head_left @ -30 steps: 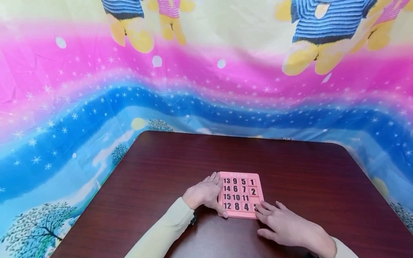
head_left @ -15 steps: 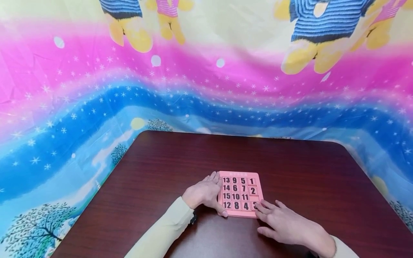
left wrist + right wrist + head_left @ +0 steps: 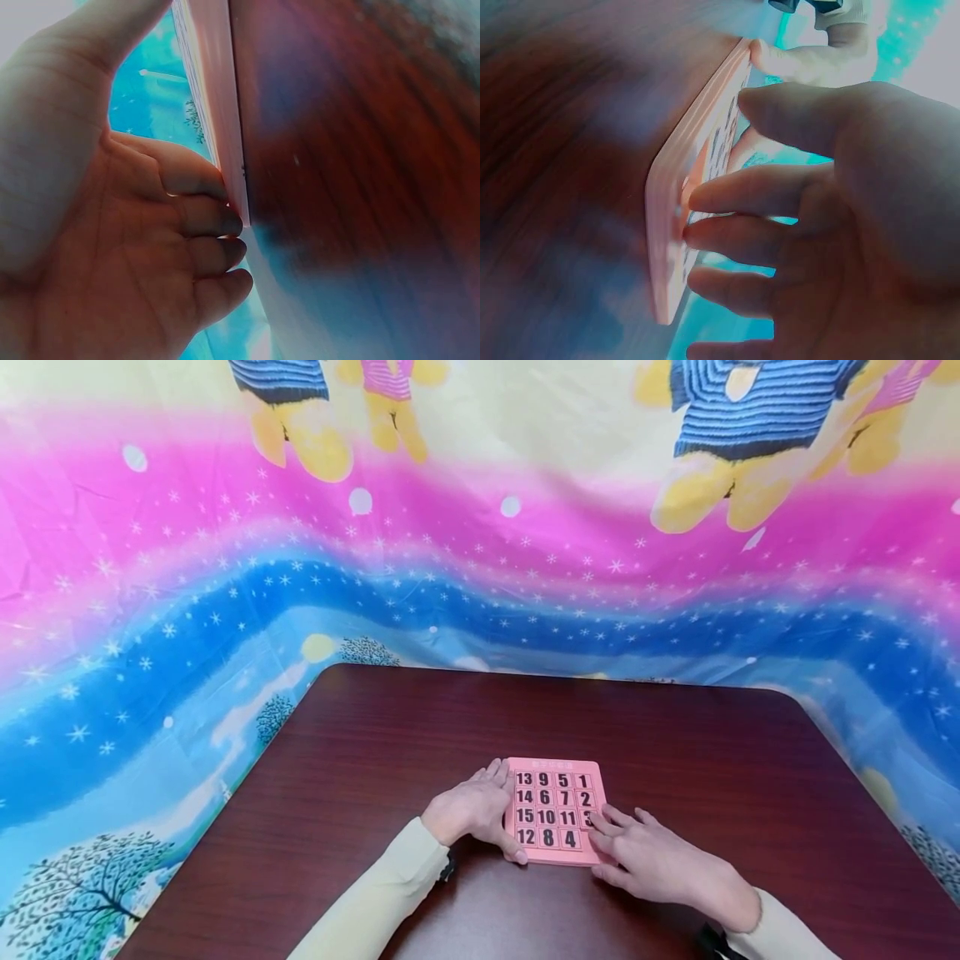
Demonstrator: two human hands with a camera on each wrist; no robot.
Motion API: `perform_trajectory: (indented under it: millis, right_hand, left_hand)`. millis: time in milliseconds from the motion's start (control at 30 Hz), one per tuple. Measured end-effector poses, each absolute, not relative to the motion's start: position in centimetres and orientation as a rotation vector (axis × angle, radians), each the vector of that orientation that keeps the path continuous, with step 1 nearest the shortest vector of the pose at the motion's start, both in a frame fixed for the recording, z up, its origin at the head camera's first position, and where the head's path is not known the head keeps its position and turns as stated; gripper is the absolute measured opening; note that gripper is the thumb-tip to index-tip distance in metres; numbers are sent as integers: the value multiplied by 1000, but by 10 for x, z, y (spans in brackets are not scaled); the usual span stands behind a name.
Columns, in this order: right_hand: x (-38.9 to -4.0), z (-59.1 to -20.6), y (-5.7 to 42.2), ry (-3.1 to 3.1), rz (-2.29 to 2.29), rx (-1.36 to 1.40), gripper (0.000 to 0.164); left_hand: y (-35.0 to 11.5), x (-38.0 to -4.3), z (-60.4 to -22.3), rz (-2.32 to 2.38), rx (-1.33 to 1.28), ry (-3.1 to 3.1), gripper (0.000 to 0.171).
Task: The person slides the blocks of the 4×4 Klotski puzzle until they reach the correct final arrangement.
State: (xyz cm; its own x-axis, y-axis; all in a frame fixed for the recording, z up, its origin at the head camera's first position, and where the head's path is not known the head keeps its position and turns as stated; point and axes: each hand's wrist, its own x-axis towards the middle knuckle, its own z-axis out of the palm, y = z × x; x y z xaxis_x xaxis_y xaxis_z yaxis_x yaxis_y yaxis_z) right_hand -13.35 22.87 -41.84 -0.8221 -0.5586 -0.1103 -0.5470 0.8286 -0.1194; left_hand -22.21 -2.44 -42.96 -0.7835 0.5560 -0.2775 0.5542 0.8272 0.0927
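Note:
A pink number slide puzzle (image 3: pixel 555 858) lies flat on the table, filled with black-numbered tiles. My left hand (image 3: pixel 472 810) rests along its left side, thumb by the near corner; in the left wrist view the relaxed fingertips touch the puzzle's edge (image 3: pixel 214 82). Fingertips of my right hand (image 3: pixel 660 862) lie on the 3 tile (image 3: pixel 587 819) in the right column, partly covering it. Seen from the right wrist, those fingers (image 3: pixel 735 229) stretch nearly straight over the puzzle's face. Below the 3 tile, the bottom-right slot is partly hidden by the right hand.
The dark reddish-brown table (image 3: pixel 420 727) extends around the puzzle on all sides. Behind it hangs a colourful printed cloth (image 3: pixel 480 560) with snowflakes and cartoon figures. A pale sleeve (image 3: pixel 382 893) covers the left forearm, with a black band at the wrist.
The 3 tile has slid up from the bottom row to the third row under my right fingers, and the 2 tile sits slightly higher. My right hand moved away from me; the left stayed put.

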Motion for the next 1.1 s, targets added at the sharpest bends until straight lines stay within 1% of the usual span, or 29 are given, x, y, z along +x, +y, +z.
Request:
perform_trajectory:
  millis: [167, 333, 600, 1100]
  right_hand:
    - [-131, -415, 223, 2889, -102, -877, 54]
    - [-126, -413, 217, 2877, -89, -961, 55]
    - [-121, -418, 211, 2839, -74, -1010, 55]
    - [-119, -427, 212, 2820, -22, -1012, 58]
  left_hand:
    - [-24, -222, -430, 18, 840, 2712, 129]
    - [-26, -222, -430, 21, 852, 2709, 129]
    - [-24, -221, -429, 25, 855, 2708, 129]
    - [-25, -223, -430, 25, 857, 2706, 128]
